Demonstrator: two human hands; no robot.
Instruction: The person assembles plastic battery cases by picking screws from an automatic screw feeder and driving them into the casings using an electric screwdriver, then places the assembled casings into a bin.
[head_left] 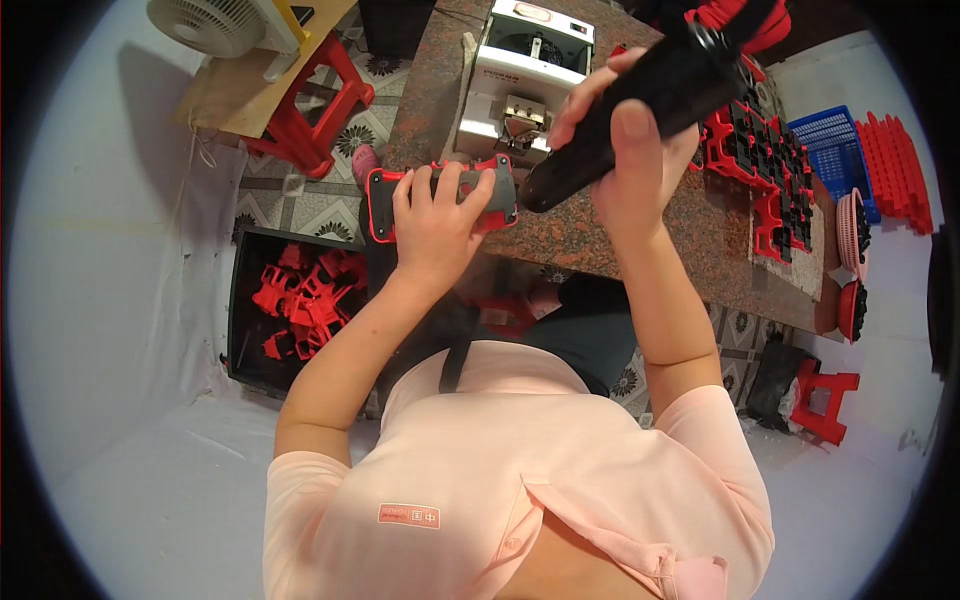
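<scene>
Nearest the camera, a pale pink shirt [450, 450] with a small red-and-white label [409, 515] fills the bottom of the view, both forearms reaching forward from its short sleeves. Low on the left side stands a black crate [240, 310] with a jumble of red plastic pieces [310, 295] inside; low on the right is a small red stool [825, 400].

Farther forward, the left hand [437, 222] lies over a red-and-black part [380, 205] at the near edge of the tabletop [580, 235], its fingers spread across the part and gripping it; whether the part rests on the stone cannot be told. Beside it, the right hand [645, 170] has its fingers wrapped around a thick black cylindrical tool [640, 100], which slants so that its narrow end is just beside the part's right end. Contact between the two is unclear.

To the right, rows of red and black pieces [770, 225] sit on the speckled surface, with a blue basket [830, 150] and a pile of red parts [890, 170] beyond them. Past the hands stands a white machine [475, 95]. At the far left are another red stool [318, 125] and a fan [205, 25].
</scene>
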